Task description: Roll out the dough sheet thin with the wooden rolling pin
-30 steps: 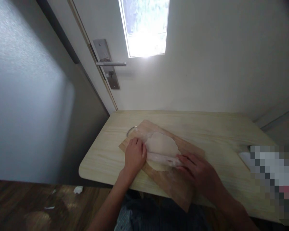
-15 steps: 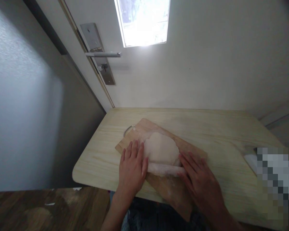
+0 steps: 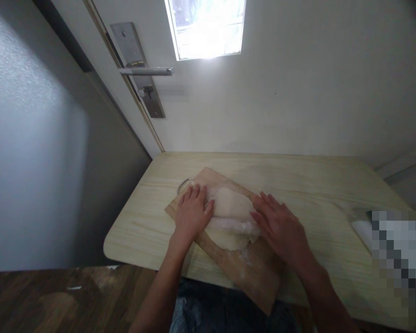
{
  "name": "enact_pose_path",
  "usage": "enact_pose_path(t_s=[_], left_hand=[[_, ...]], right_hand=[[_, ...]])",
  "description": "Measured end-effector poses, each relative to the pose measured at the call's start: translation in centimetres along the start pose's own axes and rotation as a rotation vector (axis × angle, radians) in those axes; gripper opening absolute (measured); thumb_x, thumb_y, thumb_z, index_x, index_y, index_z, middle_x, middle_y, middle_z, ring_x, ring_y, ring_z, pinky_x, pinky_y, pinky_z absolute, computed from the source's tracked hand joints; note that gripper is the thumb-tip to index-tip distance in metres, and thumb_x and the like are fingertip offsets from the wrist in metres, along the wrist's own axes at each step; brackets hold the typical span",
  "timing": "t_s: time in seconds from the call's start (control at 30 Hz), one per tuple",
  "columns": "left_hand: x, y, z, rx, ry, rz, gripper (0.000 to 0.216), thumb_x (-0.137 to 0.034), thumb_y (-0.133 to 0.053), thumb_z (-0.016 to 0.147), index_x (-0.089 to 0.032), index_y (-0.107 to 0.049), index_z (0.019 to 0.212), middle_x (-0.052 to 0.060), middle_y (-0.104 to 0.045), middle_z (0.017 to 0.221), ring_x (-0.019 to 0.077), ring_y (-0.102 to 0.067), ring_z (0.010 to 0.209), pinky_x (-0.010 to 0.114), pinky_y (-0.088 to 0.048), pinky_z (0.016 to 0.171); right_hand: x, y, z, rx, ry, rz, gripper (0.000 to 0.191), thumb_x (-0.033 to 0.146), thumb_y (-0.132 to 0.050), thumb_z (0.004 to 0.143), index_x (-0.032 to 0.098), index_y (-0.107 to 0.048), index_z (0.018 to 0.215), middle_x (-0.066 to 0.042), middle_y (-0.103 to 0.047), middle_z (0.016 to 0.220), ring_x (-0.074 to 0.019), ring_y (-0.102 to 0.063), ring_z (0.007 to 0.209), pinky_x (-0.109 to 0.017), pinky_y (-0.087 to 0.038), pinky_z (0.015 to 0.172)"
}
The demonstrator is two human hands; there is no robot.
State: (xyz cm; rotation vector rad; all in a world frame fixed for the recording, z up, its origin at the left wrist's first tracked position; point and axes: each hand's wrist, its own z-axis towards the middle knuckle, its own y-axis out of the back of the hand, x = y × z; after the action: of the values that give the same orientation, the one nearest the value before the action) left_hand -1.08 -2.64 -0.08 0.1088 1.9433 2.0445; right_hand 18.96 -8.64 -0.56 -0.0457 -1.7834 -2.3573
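A whitish rolling pin (image 3: 234,225) lies crosswise over a flat, pale sheet of dough (image 3: 225,241), which shows both beyond and in front of it. The dough rests on a wooden cutting board (image 3: 253,280) set at an angle. My left hand (image 3: 193,210) lies over the pin's left end, fingers stretched forward. Over the right end is my right hand (image 3: 279,226), its fingers also extended. Both palms hide the ends of the pin. A ragged edge of dough shows near my right hand, and flour dusts the board.
The board sits on a light wooden table (image 3: 333,194) with a rounded left corner. A metal ring (image 3: 183,185) is at the board's far-left end. Behind the table stands a white door with a lever handle (image 3: 147,71). A partly blurred-out object (image 3: 398,245) lies at right.
Both hands and the rolling pin have moved away from me over the dough. More dough now shows on the near side of the pin, less beyond it.
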Motion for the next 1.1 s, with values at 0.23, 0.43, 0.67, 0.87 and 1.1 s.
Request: enact_pose_path(t_s=[0.23, 0.43, 0.67, 0.87, 1.1], left_hand=[[-0.7, -0.1, -5.6, -0.084, -0.022, 0.059, 0.045, -0.032, -0.031, 0.084, -0.019, -0.038, 0.127, 0.008, -0.037, 0.134, 0.0277, -0.028, 0.125, 0.048, -0.026, 0.099], [-0.8, -0.5, -7.0, -0.117, 0.000, 0.067, 0.046, -0.023, -0.034, 0.079, -0.022, -0.042, 0.124, 0.006, -0.038, 0.134, 0.0277, -0.026, 0.126, 0.049, -0.029, 0.097], [-0.6, 0.2, 0.5, -0.011, 0.022, 0.041, 0.045, -0.029, -0.037, 0.083, -0.015, -0.039, 0.125, 0.013, -0.035, 0.135, 0.0288, -0.028, 0.125, 0.044, -0.030, 0.098], [-0.6, 0.3, 1.1, -0.056, -0.008, 0.074, 0.045, -0.032, -0.037, 0.084, -0.014, -0.040, 0.125, 0.014, -0.035, 0.135, 0.0278, -0.028, 0.125, 0.042, -0.030, 0.098], [-1.0, -0.4, -6.9, -0.129, -0.041, 0.154, 0.040, -0.027, -0.032, 0.084, -0.018, -0.048, 0.120, 0.007, -0.038, 0.134, 0.0275, -0.031, 0.124, 0.047, -0.032, 0.095]], right_hand=[[0.8, -0.4, -4.1, 0.004, 0.092, -0.040, 0.049, 0.040, -0.028, 0.087, 0.009, -0.045, 0.121, -0.012, -0.048, 0.125, -0.0260, -0.039, 0.118, -0.045, -0.033, 0.095], [1.1, -0.4, -5.5, -0.007, 0.109, -0.038, 0.048, 0.039, -0.028, 0.087, 0.010, -0.044, 0.122, -0.011, -0.047, 0.126, -0.0254, -0.037, 0.119, -0.046, -0.031, 0.096], [0.2, -0.1, 1.1, 0.061, 0.004, -0.047, 0.048, 0.040, -0.023, 0.089, 0.014, -0.045, 0.123, -0.013, -0.045, 0.128, -0.0265, -0.038, 0.118, -0.048, -0.034, 0.092], [0.3, -0.1, 1.5, 0.057, -0.029, -0.088, 0.052, 0.043, -0.027, 0.087, 0.011, -0.042, 0.125, -0.015, -0.036, 0.134, -0.0291, -0.023, 0.126, -0.048, -0.030, 0.095], [1.5, -0.4, -5.0, -0.003, 0.082, -0.083, 0.051, 0.040, -0.030, 0.087, 0.011, -0.036, 0.128, -0.011, -0.037, 0.134, -0.0268, -0.024, 0.126, -0.050, -0.025, 0.097]])
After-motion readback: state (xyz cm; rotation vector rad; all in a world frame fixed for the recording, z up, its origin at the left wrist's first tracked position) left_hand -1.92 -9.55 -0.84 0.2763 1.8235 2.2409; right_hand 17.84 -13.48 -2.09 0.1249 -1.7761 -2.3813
